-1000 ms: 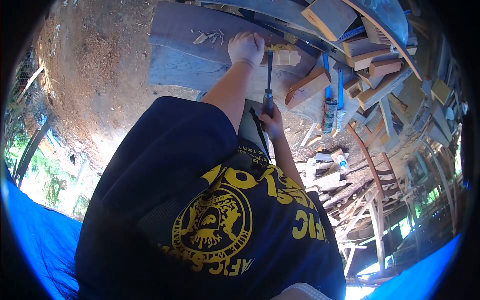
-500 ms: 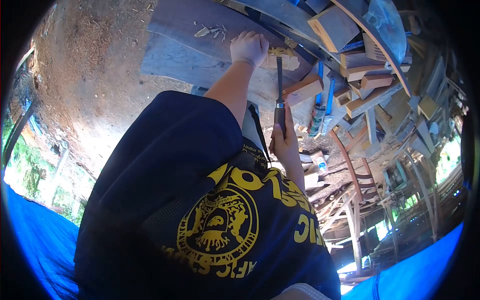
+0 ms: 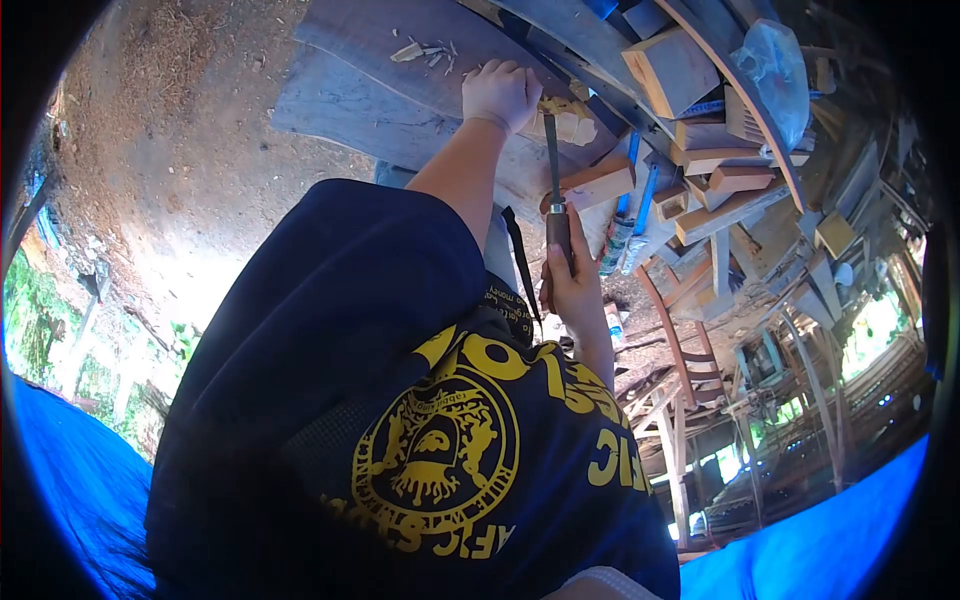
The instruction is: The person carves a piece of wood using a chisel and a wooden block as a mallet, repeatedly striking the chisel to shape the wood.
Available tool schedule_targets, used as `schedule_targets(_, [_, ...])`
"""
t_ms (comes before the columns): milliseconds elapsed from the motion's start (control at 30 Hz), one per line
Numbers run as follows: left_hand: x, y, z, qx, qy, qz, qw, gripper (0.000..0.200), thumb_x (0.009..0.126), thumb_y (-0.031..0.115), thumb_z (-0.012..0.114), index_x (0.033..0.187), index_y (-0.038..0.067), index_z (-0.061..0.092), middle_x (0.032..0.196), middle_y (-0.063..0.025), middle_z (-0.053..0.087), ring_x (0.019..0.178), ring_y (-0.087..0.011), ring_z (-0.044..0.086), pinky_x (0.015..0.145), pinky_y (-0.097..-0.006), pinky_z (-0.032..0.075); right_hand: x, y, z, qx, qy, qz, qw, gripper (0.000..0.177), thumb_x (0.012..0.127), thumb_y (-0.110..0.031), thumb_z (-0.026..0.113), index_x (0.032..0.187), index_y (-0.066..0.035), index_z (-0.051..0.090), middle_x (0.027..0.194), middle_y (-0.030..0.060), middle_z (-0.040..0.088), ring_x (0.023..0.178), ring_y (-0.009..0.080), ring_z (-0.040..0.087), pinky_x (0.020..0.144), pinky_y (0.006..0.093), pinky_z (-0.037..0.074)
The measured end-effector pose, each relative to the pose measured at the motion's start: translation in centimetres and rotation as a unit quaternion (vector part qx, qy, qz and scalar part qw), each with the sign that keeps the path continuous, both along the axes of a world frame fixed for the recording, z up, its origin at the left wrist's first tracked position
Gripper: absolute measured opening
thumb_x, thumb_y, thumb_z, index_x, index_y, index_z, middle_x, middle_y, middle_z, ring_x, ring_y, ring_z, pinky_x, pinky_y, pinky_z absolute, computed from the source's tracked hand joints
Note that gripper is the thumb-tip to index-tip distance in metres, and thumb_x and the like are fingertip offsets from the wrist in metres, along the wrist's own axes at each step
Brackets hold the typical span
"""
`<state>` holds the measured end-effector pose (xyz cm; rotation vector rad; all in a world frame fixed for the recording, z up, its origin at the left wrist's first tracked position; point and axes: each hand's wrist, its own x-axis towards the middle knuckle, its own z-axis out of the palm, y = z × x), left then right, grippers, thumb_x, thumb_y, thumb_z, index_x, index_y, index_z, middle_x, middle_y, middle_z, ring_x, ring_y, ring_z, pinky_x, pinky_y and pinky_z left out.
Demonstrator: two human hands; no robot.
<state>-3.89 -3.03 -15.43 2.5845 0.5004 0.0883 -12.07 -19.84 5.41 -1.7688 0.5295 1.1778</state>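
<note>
My right hand (image 3: 574, 285) is wrapped round the dark handle of a chisel (image 3: 554, 175), whose long narrow blade points away from me. The blade's tip overlaps the near side of a pale, partly carved piece of wood (image 3: 572, 127). My left hand (image 3: 498, 95) is closed at the left end of this piece, with curled fingers that hide part of it. Beneath lies a broad wooden plank (image 3: 400, 75), with wood chips (image 3: 425, 52) scattered to the left of my left hand. A reddish wood block (image 3: 598, 182) sits just right of the blade.
Stacked wood blocks (image 3: 672, 70) and offcuts fill the right side, beside a clear plastic bag (image 3: 775, 75) and a curved wooden strip (image 3: 735, 75). Blue-handled tools (image 3: 647, 198) lie right of the chisel. A wooden chair frame (image 3: 685, 350) stands farther right. Dirt ground (image 3: 190, 120) spreads on the left.
The view has shifted slightly, moving the right-hand clutter leftward. The chisel tip has moved a little left along the pale wood. Both hands keep their hold.
</note>
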Motion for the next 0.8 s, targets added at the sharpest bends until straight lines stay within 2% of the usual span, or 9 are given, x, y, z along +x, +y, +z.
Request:
schedule_targets(133, [0.0, 0.0, 0.0, -0.012, 0.011, 0.002, 1.0, 0.027, 0.086, 0.025, 0.05, 0.064, 0.013, 0.061, 0.072, 0.0001, 0.06, 0.076, -0.022, 0.061, 0.065, -0.0422, 0.049, 0.6, 0.4, 0.4, 0.001, 0.002, -0.006, 1.0, 0.055, 0.099, -0.015, 0.043, 0.149, -0.026, 0.023, 0.061, 0.0007, 0.046, 0.044, 0.008, 0.046, 0.04, 0.023, 0.04])
schedule_targets(200, [0.0, 0.0, 0.0, -0.006, 0.011, -0.003, 1.0, 0.027, 0.086, 0.025, 0.05, 0.064, 0.013, 0.061, 0.072, 0.0002, 0.06, 0.076, -0.0216, 0.061, 0.065, -0.0419, 0.049, 0.8, 0.3, 0.6, 0.005, 0.019, -0.01, 1.0, 0.057, 0.097, -0.013, 0.046, 0.15, -0.019, 0.023, 0.067, 0.0013, 0.046, 0.045, 0.0071, 0.046, 0.042, 0.0231, 0.04])
schedule_targets(333, [0.1, -0.1, 0.0, -0.006, 0.006, 0.001, 1.0, 0.027, 0.085, 0.025, 0.05, 0.064, 0.013, 0.061, 0.071, 0.0003, 0.06, 0.076, -0.0215, 0.061, 0.065, -0.0419, 0.049, 0.8, 0.1, 0.5, 0.003, 0.016, -0.009, 1.0, 0.057, 0.097, -0.013, 0.046, 0.15, -0.019, 0.023, 0.066, 0.0015, 0.046, 0.045, 0.0071, 0.045, 0.042, 0.0233, 0.04])
schedule_targets(400, [0.1, -0.1, -0.1, -0.012, 0.023, 0.0, 1.0, 0.029, 0.086, 0.026, 0.051, 0.064, 0.013, 0.064, 0.071, 0.0002, 0.063, 0.076, -0.0204, 0.062, 0.071, -0.0446, 0.049, 0.8, 0.1, 0.4, -0.001, 0.012, 0.003, 1.0, 0.057, 0.097, -0.013, 0.045, 0.15, -0.019, 0.023, 0.066, 0.0016, 0.045, 0.045, 0.0073, 0.046, 0.042, 0.0236, 0.041])
schedule_targets(800, [0.3, 0.0, 0.8, 0.003, 0.05, -0.012, 0.999, 0.031, 0.089, 0.029, 0.049, 0.067, 0.014, 0.066, 0.076, 0.0008, 0.064, 0.08, -0.0201, 0.062, 0.072, -0.0457, 0.05, 1.4, 0.6, 0.9, -0.014, 0.009, 0.025, 1.0, 0.058, 0.097, -0.014, 0.046, 0.15, -0.02, 0.023, 0.065, 0.0018, 0.045, 0.045, 0.0084, 0.046, 0.042, 0.0239, 0.041])
